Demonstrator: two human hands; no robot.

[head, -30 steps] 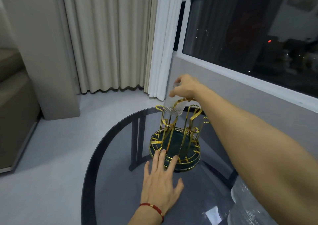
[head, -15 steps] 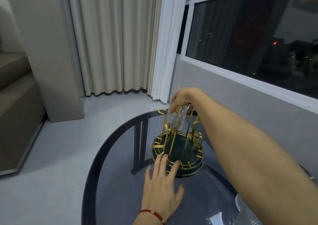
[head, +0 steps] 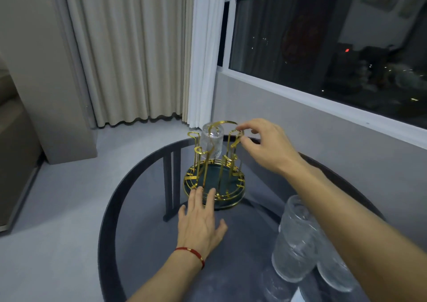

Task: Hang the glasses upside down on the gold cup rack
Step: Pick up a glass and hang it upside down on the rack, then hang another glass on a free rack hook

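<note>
I stand over a round dark glass table [head: 147,251] with a black rim, its dark legs showing through the top, set in the corner of a room with a pale grey floor [head: 57,197]. Beige curtains [head: 129,52] and a white sheer [head: 203,54] hang behind it, and a white-framed window [head: 323,40] on my right shows darkness and a small red light outside. The gold cup rack [head: 215,174] sits on the far part of the table, its upright gold prongs rising from a round dark green tray. One ribbed clear glass [head: 211,143] hangs upside down on a prong at the rack's far left side. My left hand [head: 201,223], with a red cord bracelet [head: 191,254] at the wrist, lies flat and spread on the tabletop, its fingertips touching the near rim of the rack's base; it holds nothing. My right hand [head: 265,143] hovers at the top of the rack, loosely curled and empty, with thumb and forefinger close around the hooked tip of a right-hand prong, just beside the hung glass. Near me on the right stand more clear textured glasses [head: 298,239], close together on the table under my right forearm.
</note>
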